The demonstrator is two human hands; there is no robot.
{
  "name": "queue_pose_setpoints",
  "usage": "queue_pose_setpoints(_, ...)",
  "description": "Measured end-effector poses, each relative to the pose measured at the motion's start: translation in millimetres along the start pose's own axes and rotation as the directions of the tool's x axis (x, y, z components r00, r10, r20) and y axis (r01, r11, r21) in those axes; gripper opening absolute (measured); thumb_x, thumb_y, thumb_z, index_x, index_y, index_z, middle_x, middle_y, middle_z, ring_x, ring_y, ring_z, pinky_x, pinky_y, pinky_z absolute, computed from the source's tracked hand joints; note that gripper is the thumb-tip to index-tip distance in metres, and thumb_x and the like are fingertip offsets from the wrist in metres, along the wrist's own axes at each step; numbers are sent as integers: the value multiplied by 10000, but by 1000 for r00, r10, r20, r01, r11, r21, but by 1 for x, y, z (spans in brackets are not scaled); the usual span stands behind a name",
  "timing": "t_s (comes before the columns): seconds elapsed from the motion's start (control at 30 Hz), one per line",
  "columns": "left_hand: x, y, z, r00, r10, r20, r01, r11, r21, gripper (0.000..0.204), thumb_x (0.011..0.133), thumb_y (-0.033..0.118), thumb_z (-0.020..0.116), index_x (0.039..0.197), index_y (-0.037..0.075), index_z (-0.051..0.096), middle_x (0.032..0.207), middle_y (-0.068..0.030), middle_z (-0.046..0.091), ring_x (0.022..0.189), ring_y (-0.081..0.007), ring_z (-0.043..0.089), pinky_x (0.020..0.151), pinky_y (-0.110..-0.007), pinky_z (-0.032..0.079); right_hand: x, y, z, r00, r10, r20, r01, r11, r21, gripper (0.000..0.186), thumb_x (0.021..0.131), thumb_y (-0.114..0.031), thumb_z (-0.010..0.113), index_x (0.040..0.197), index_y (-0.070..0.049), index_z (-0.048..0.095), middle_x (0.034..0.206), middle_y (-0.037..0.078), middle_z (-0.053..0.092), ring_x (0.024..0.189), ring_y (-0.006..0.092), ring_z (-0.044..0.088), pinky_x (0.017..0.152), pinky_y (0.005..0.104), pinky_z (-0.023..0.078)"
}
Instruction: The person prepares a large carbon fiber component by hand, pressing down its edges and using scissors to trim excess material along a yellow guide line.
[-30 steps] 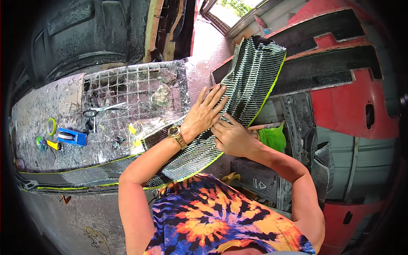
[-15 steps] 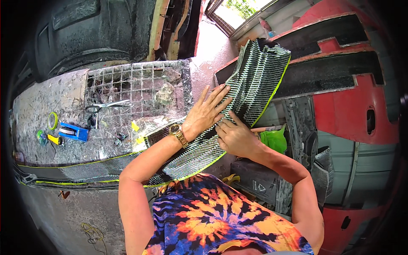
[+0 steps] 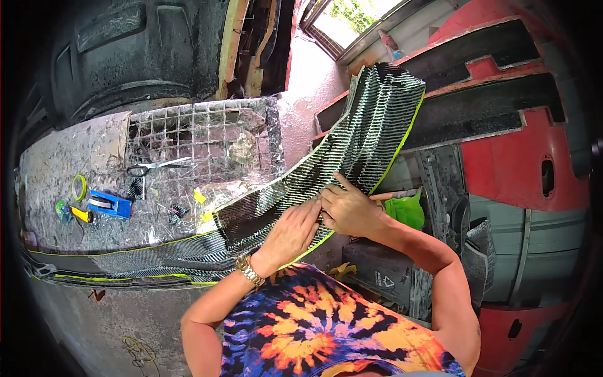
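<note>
My left hand [image 3: 290, 231] lies on a long band of glossy black woven fabric [image 3: 377, 119] edged in bright yellow-green, fingers extended and close to my right hand. My right hand [image 3: 347, 207] presses on the same band just right of it, index finger stretched out, other fingers bent apart. The band curves from the bench's front edge at left up to the upper middle. On the scuffed bench [image 3: 69, 151] lie scissors [image 3: 143, 168], a yellow tape roll [image 3: 80, 186], a blue tape dispenser [image 3: 112, 206], a yellow-handled tool [image 3: 81, 214] and small dark scraps [image 3: 178, 213].
A large dark moulded panel [image 3: 132, 50] stands behind the bench. Red panels [image 3: 490, 169] with long black strips [image 3: 458, 110] lean at the right, beside a doorway [image 3: 342, 19]. A green bag [image 3: 405, 212] and a dark box [image 3: 377, 270] sit below the band.
My left hand has slid down and toward me along the band, from above my right hand to its lower left. My right hand has moved only slightly.
</note>
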State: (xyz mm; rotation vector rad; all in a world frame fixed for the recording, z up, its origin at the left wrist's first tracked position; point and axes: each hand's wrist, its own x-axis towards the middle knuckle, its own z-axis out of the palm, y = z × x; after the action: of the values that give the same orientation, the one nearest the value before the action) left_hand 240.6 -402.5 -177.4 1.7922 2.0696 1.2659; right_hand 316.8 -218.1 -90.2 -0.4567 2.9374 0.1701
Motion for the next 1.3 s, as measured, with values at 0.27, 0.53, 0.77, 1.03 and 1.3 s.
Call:
queue_pose_setpoints(0.27, -1, 10, 17, 975, -217, -39, 201, 948, -247, 597, 975, 198, 573, 1433, -132, 378, 1378, -323, 520, 1308, -402, 515, 1127, -463, 391, 2, 6, -2, 998, -51, 46, 51, 999, 1, 285, 846, -236, 576, 975, -6, 685, 937, 106, 647, 1003, 251, 616, 1170, 510, 286)
queue_pose_setpoints(0.53, -2, 16, 25, 954, -292, -66, 260, 919, -296, 614, 990, 245, 566, 1471, -78, 365, 1385, -301, 527, 1292, -418, 523, 1103, -444, 426, 2, 19, -6, 990, -16, 142, 22, 999, -42, 372, 834, -241, 604, 1102, 10, 665, 1018, 117, 660, 1058, 262, 631, 1205, 565, 224)
queue_pose_setpoints(0.77, -11, 13, 27, 947, -299, -121, 254, 923, -289, 537, 991, 201, 557, 1431, -75, 423, 1361, -277, 559, 1274, -401, 542, 1089, -442, 438, 8, 14, -17, 974, 5, 227, 13, 997, -78, 373, 848, -258, 590, 1111, -4, 666, 1047, 112, 670, 1079, 246, 633, 1214, 552, 213)
queue_pose_setpoints(1.03, -41, 11, 12, 928, -364, -81, 331, 904, -271, 461, 1008, 177, 532, 1405, -48, 474, 1358, -239, 580, 1253, -374, 568, 1070, -431, 453, 6, 14, -17, 975, 28, 221, -14, 998, -65, 368, 856, -239, 587, 1125, 1, 658, 1061, 114, 664, 1122, 237, 622, 1223, 550, 208)
queue_pose_setpoints(1.3, -54, 8, 4, 931, -363, -43, 336, 894, -297, 463, 994, 176, 551, 1396, -46, 492, 1389, -241, 562, 1278, -389, 544, 1100, -443, 422, 6, 19, -16, 988, 5, 152, -14, 998, 59, 236, 812, -184, 597, 945, -5, 675, 911, 127, 665, 1009, 285, 637, 1208, 569, 214)
